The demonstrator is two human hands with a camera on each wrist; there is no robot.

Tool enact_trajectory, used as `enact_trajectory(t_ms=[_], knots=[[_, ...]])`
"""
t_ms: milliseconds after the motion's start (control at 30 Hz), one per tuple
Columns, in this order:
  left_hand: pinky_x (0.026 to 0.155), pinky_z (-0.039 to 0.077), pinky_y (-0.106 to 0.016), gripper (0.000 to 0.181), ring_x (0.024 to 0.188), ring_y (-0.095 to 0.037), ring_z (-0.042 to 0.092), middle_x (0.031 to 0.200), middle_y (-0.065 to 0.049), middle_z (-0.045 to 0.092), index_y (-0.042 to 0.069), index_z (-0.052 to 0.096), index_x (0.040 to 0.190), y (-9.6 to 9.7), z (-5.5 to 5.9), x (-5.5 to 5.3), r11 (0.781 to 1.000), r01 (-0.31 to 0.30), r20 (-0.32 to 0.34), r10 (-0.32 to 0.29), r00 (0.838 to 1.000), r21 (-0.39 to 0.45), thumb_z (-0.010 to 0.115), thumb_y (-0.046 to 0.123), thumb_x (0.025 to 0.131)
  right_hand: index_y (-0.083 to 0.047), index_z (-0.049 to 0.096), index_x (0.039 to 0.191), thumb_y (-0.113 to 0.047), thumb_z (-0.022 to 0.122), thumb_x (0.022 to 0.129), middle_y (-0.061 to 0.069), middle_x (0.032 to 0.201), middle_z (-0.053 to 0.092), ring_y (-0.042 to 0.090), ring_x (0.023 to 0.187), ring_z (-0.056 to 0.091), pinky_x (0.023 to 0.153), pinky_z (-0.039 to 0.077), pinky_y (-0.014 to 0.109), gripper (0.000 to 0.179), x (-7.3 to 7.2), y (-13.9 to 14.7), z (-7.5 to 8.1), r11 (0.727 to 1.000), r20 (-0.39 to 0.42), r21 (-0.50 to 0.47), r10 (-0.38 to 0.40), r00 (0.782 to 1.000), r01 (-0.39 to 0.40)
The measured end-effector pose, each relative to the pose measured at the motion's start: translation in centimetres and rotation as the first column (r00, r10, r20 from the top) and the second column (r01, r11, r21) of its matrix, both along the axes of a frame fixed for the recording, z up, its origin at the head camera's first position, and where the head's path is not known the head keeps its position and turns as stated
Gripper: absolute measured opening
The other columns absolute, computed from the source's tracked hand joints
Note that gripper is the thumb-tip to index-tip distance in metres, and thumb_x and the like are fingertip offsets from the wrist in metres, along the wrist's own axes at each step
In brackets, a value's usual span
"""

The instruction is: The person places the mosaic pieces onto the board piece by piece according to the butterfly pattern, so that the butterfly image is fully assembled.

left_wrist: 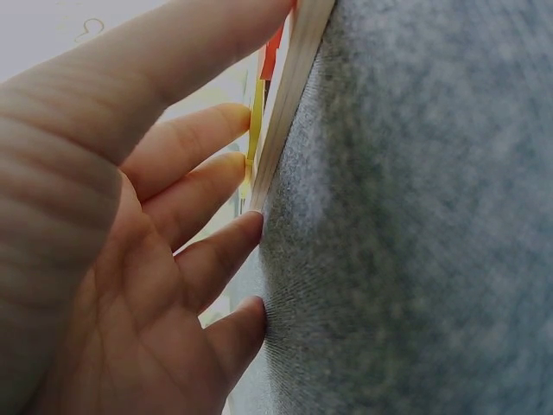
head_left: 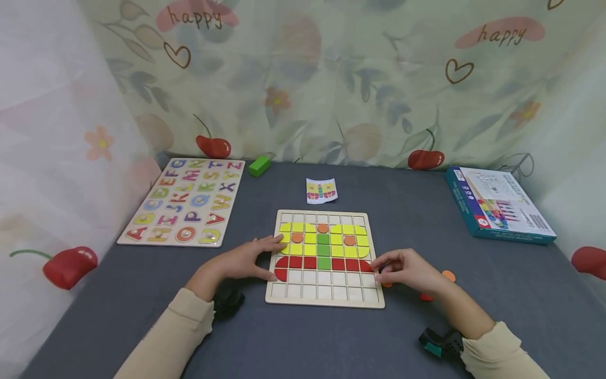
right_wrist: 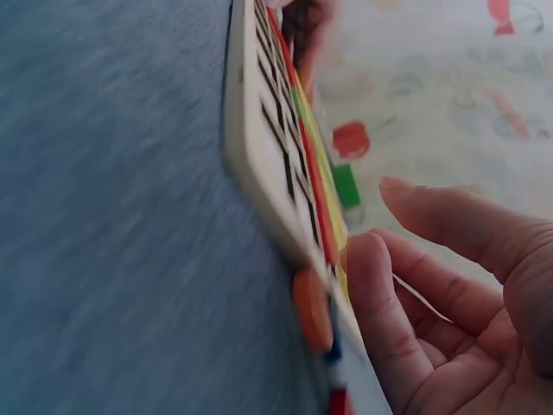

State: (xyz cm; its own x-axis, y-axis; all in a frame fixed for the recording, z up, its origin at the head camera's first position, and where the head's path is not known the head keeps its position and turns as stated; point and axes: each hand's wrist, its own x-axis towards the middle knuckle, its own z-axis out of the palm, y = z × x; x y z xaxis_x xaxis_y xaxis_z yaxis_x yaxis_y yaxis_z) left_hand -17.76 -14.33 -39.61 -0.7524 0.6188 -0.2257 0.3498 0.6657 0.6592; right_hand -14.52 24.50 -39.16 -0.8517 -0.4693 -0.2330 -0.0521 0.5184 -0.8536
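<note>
A square wooden grid board lies on the grey cloth, filled with yellow tiles, green tiles, a few orange discs and a row of red tiles. One more red tile sits below that row at the left. My left hand rests at the board's left edge, thumb low, fingertips touching the rim and yellow pieces. At the right edge, my right hand has its fingertips by the row's end red tile; the right wrist view shows thumb and index finger apart, nothing between them.
Beside the board's right edge lie loose orange discs and a red piece. Behind it is a small butterfly picture card. An alphabet board, a green block and a flat box stand farther out.
</note>
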Motion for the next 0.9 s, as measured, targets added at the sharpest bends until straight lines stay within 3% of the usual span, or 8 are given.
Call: enact_trajectory(t_ms=[333, 600, 900], knots=[[0.117, 0.007, -0.052, 0.078, 0.145, -0.025, 0.014, 0.155, -0.002, 0.023, 0.019, 0.037, 0.144, 0.0, -0.2, -0.2, 1.000, -0.001, 0.004, 0.001, 1.000, -0.008, 0.075, 0.034, 0.077, 0.005, 0.064, 0.108, -0.018, 0.069, 0.084, 0.012, 0.092, 0.066, 0.006, 0.070, 0.055, 0.061, 0.048, 0.018, 0.034, 1.5, 2.0, -1.0, 0.997, -0.062, 0.011, -0.079, 0.995, 0.080], [0.118, 0.007, -0.052, 0.078, 0.145, -0.025, 0.013, 0.155, -0.001, 0.023, 0.019, 0.037, 0.144, 0.1, -0.2, -0.1, 1.000, -0.008, 0.007, 0.008, 1.000, -0.007, 0.075, 0.034, 0.077, 0.001, 0.067, 0.104, -0.016, 0.072, 0.081, 0.011, 0.093, 0.063, 0.004, 0.067, 0.053, 0.057, 0.048, 0.017, 0.029, 1.8, 1.9, -1.0, 0.996, -0.168, 0.082, -0.015, 0.986, 0.030], [0.117, 0.006, -0.053, 0.078, 0.145, -0.026, 0.012, 0.156, -0.002, 0.023, 0.019, 0.037, 0.144, 0.0, -0.1, -0.1, 1.000, -0.013, 0.015, 0.013, 1.000, -0.006, 0.075, 0.035, 0.077, 0.002, 0.061, 0.098, -0.018, 0.071, 0.083, 0.006, 0.079, 0.060, 0.008, 0.064, 0.054, 0.057, 0.051, 0.019, 0.027, 1.6, 1.6, -0.7, 0.997, -0.104, 0.067, -0.029, 0.994, 0.036]])
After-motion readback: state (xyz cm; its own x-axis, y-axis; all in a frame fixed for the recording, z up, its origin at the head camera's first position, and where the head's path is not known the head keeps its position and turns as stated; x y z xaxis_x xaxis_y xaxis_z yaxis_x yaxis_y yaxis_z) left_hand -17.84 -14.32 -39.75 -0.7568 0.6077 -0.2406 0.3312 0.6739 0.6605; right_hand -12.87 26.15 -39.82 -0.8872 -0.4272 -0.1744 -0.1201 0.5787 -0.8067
